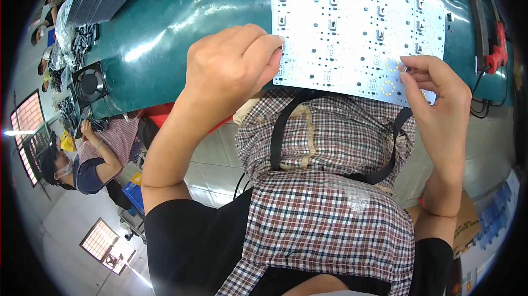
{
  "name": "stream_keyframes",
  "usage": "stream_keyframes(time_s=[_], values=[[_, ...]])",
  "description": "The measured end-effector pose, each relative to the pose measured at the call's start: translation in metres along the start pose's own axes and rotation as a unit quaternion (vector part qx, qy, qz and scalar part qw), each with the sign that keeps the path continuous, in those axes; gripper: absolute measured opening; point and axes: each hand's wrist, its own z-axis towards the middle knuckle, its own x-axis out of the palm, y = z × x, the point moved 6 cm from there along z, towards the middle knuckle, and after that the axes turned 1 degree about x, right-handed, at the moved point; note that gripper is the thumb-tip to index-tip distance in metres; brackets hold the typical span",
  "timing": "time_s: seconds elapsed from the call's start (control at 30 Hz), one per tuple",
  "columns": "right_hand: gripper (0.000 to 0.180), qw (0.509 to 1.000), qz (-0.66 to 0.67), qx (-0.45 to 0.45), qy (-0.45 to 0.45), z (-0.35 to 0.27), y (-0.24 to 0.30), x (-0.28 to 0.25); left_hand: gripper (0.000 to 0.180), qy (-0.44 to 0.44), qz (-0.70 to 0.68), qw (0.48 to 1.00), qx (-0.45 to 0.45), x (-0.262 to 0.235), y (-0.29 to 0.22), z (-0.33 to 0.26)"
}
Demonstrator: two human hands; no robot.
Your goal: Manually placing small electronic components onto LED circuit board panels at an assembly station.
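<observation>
A large white circuit board lies at one o'clock in view on the green table, its near edge reaching the table's edge above the person's lap. The left hand is curled closed at the board's nine o'clock, thumb and forefinger tips together against its edge; whether they grip it or only steady it, I cannot tell. The right hand is at the board's four to five o'clock, thumb and forefinger nearly meeting on what looks like a small part, too tiny to make out, with the other fingers loosely bent. Just beyond it, at five o'clock, is a ring of yellow dots. The step in hand seems to be fine handwork on the board's face. The next move probably calls for a steady board, a light pinch and careful lining-up before the right fingertips let go.
</observation>
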Motion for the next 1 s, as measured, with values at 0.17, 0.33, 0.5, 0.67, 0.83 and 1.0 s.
stream_keyframes(time_s=[0.17,0.33,0.5,0.67,0.83,1.0], values=[[0.017,0.999,-0.037,-0.016,-0.011,-0.002,0.003,0.000,0.016,-0.016,0.041,0.999,0.006,0.000,-0.006,-0.002],[0.020,0.998,-0.054,-0.033,-0.008,-0.001,0.004,-0.002,0.015,0.034,0.006,0.999,-0.006,-0.004,0.000,0.003],[0.022,0.999,-0.033,-0.034,-0.006,-0.001,0.001,-0.003,0.014,0.067,-0.100,0.988,-0.098,0.001,0.015,0.006],[0.025,0.999,0.033,0.020,0.007,-0.004,-0.011,-0.007,0.010,0.056,-0.121,0.985,-0.105,-0.004,0.018,0.007],[0.023,0.999,0.038,0.029,-0.025,-0.004,-0.017,-0.020,0.014,0.119,-0.221,0.954,-0.164,-0.006,0.030,0.017],[0.021,0.997,0.042,0.067,-0.009,-0.006,-0.024,-0.025,0.017,0.046,-0.186,0.974,-0.124,0.002,0.057,0.070]])
